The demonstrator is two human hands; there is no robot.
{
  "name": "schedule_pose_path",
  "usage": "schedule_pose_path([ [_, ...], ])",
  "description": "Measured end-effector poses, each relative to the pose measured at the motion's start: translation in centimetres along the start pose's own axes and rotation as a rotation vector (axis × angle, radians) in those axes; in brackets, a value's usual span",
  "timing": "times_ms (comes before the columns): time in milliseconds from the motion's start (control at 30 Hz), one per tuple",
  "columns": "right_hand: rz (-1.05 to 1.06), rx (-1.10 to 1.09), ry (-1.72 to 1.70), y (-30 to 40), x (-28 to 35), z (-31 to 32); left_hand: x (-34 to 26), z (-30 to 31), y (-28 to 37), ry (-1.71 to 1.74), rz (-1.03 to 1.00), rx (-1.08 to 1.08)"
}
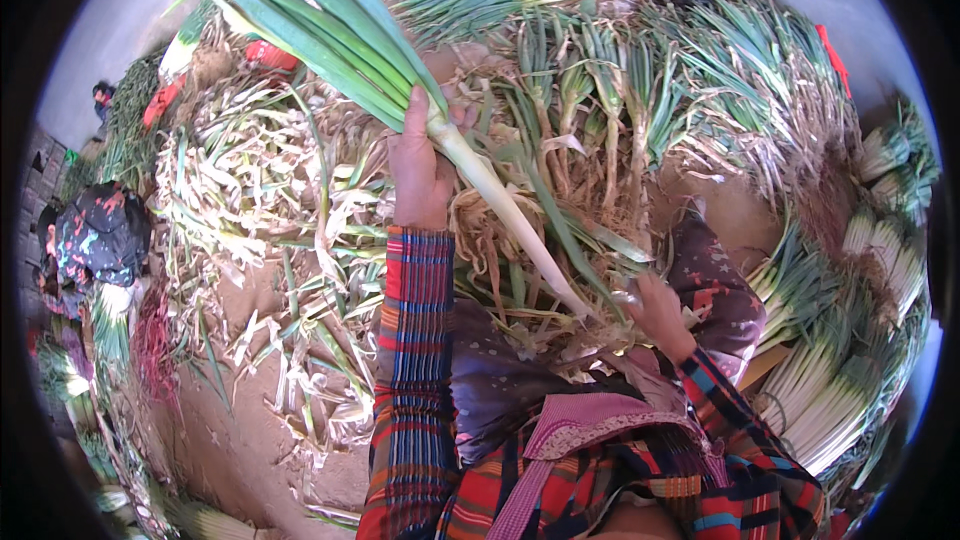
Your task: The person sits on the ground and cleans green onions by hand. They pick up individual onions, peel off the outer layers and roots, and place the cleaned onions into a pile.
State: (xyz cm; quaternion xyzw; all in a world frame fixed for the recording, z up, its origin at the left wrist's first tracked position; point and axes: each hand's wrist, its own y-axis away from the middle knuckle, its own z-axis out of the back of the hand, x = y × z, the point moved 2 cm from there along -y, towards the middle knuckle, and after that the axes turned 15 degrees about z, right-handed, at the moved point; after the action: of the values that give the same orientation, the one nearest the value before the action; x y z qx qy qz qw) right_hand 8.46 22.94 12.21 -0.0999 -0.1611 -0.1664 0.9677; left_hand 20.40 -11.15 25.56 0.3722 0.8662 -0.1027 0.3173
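My left hand [421,157] grips a large green onion [504,208], likely a leek or Welsh onion, where its green leaves meet the pale shaft. The leaves point up and left; the root end slants down to the right, over my lap. Near that root end is my right hand [654,307], its fingers bent around a strip of green leaf that hangs beside the shaft. Whether it holds anything else cannot be made out. Peeled leaves and dry skins lie beneath both hands.
Untrimmed onions with roots [611,105] lie ahead. Cleaned bundles [825,397] are stacked at the right. A wide heap of peelings [247,180] covers the ground at the left. Another person [101,232] in dark patterned clothing is at far left, one more at the top.
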Motion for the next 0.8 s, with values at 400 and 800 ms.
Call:
schedule_pose_path([
  [400,0.28,-0.196,-1.251,-18.2,10.7,7.4,1.8,-2.9,1.2,-0.174,0.115,0.521],
  [800,0.81,-0.173,-0.684,-7.9,15.1,6.3,-0.8,0.8,0.6,-0.168,-0.141,-0.009],
])
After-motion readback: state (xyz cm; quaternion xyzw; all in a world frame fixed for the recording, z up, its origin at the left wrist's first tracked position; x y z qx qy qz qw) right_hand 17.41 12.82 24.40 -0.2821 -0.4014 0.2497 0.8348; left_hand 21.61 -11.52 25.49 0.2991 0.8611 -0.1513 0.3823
